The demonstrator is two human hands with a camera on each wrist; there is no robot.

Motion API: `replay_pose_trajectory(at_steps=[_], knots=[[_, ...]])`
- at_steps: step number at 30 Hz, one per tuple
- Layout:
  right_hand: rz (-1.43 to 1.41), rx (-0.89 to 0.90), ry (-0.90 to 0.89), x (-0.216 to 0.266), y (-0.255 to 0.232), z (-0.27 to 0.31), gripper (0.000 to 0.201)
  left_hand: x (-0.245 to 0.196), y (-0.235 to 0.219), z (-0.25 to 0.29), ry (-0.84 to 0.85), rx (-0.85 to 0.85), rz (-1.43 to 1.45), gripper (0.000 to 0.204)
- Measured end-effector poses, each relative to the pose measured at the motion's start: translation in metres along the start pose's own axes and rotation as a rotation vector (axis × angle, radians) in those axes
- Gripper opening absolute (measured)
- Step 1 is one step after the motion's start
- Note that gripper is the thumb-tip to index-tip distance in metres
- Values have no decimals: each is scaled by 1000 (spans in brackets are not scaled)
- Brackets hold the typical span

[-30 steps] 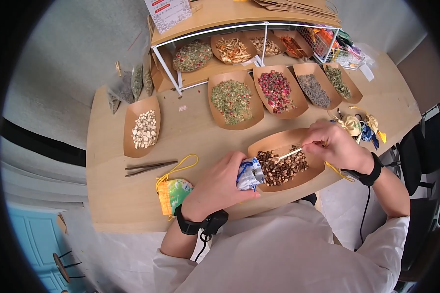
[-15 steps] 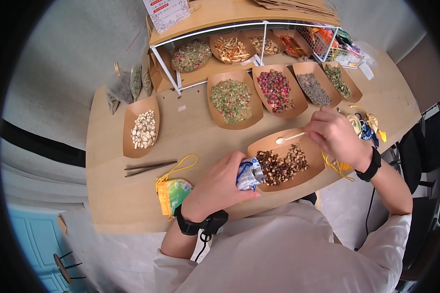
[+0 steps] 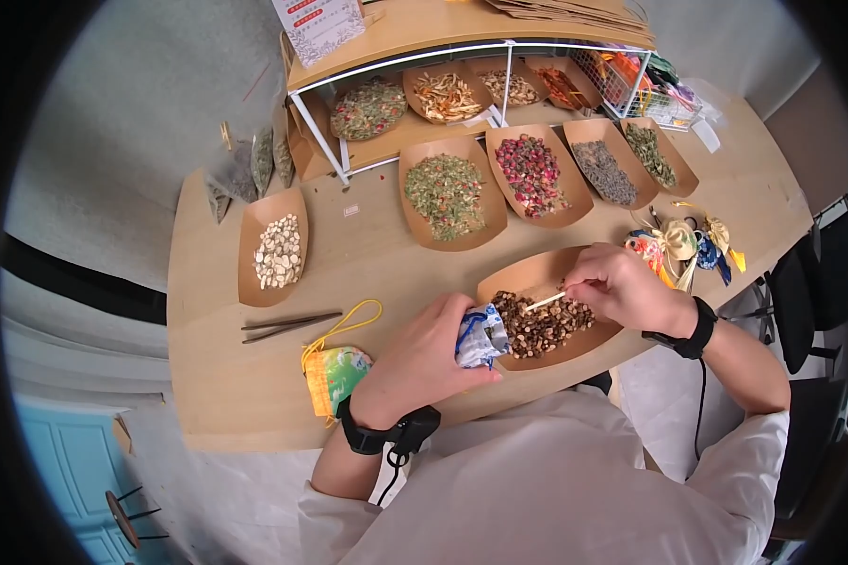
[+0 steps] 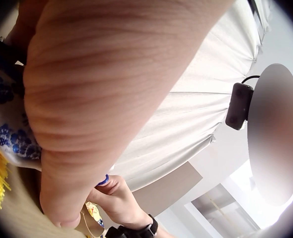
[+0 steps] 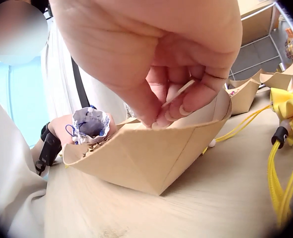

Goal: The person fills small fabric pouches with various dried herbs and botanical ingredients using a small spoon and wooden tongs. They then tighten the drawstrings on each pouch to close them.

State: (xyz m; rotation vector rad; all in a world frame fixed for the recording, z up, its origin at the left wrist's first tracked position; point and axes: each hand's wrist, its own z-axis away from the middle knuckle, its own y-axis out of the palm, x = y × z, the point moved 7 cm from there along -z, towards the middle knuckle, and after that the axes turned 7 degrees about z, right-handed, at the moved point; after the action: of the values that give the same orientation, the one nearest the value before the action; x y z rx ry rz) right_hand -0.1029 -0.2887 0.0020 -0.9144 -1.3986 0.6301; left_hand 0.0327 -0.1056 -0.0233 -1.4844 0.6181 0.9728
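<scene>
My left hand (image 3: 422, 356) grips a small blue-and-white drawstring pouch (image 3: 483, 339), its mouth facing the near left part of a kraft-paper tray (image 3: 509, 280). In the right wrist view the open top of the pouch (image 5: 91, 126) shows, with blue cord at its side. Brown chopped dried herb (image 3: 548, 334) lies in the tray. Over the tray's right half my right hand (image 3: 624, 287) pinches the thin handle of a small white spoon (image 3: 548, 300) between thumb and fingertips. The spoon's bowl end is down at the herb and hidden.
A yellow-green pouch (image 3: 341, 372) and dark tweezers (image 3: 290, 326) lie left of my left hand. A tray of white pieces (image 3: 278, 250) stands at the left. Several herb trays line the back by a white-framed shelf (image 3: 320, 132). Tasselled pouches (image 3: 678, 243) lie at the right.
The right hand lifted the spoon off the herb toward the tray's back right, then brought it down again to the herb. The left hand and its pouch stayed in place.
</scene>
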Motion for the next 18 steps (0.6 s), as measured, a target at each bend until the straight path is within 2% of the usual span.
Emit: replay_pose_trajectory(at_steps=[4, 7, 11, 18], knots=[[-92, -27, 51, -6, -7, 2, 7, 3, 0, 0, -11, -18, -16, 76], [-67, -22, 84, -3, -16, 2, 6, 0, 0, 0, -12, 1, 0, 69], [-32, -13, 80, 3, -24, 2, 6, -1, 0, 0, -9, 0, 0, 69], [-1, -19, -68, 47, -21, -9, 4, -1, 0, 0, -2, 1, -4, 69]])
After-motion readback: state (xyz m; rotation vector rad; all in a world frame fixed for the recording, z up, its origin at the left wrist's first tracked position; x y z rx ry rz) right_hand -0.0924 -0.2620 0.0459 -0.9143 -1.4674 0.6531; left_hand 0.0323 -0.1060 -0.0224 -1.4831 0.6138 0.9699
